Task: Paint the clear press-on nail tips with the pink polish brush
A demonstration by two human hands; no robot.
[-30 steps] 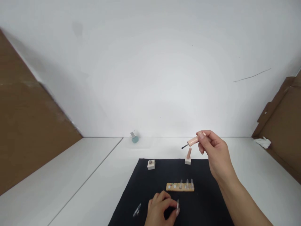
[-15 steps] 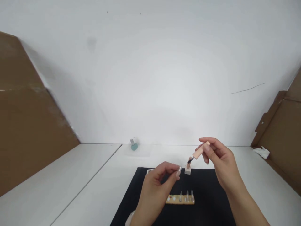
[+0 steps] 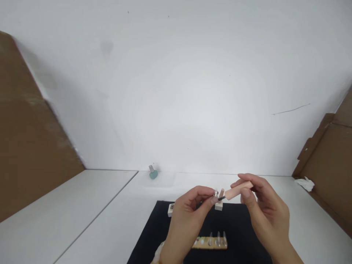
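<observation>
The left hand (image 3: 189, 212) has its fingers pinched together on a small clear plastic nail tip (image 3: 216, 193), raised above the far edge of the black rectangular mat (image 3: 239, 223). The right hand's (image 3: 268, 209) fingers are closed around a pale pink cylindrical brush cap (image 3: 237, 191); its dark bristles (image 3: 221, 198) meet or nearly meet the tip, contact being too small to tell. Just behind, a white square-based bottle with a pink neck (image 3: 219, 206) stands by the mat's far edge, leaving a narrow gap. Nearer, the yellow strip with upright clear tips (image 3: 203, 243) is partly covered by the left hand. White table (image 3: 110, 216) extends widely leftward.
</observation>
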